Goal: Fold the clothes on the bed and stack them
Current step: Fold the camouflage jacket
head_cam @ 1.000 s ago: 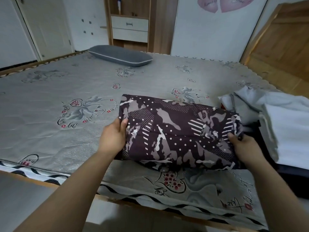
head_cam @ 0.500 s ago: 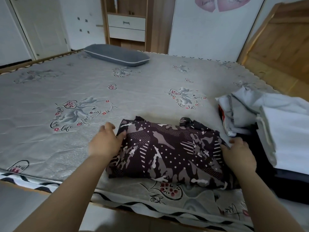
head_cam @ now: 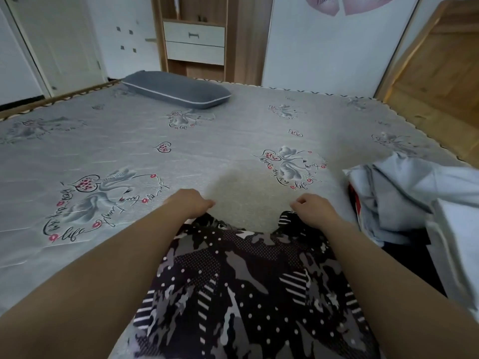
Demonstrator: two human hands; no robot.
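A dark patterned garment (head_cam: 248,288) with camouflage shapes, dots and stripes lies on the grey bed (head_cam: 108,151), stretching from the near edge to between my arms. My left hand (head_cam: 190,204) sits at its far left corner with fingers curled down. My right hand (head_cam: 312,207) is at the far right corner, fingers curled the same way. Each hand appears to pinch its corner; my wrists hide the exact grip. A pile of light blue and white clothes (head_cam: 414,198) lies to the right, over a dark piece (head_cam: 404,257).
A grey pillow (head_cam: 176,89) lies at the far side of the bed. A wooden headboard (head_cam: 435,73) stands at the right. Behind the bed are a wooden shelf unit with white drawers (head_cam: 194,42) and white walls.
My hands moved from the garment's left and right sides up to its far corners. The view dropped closer to the bed, and the garment now fills the lower middle.
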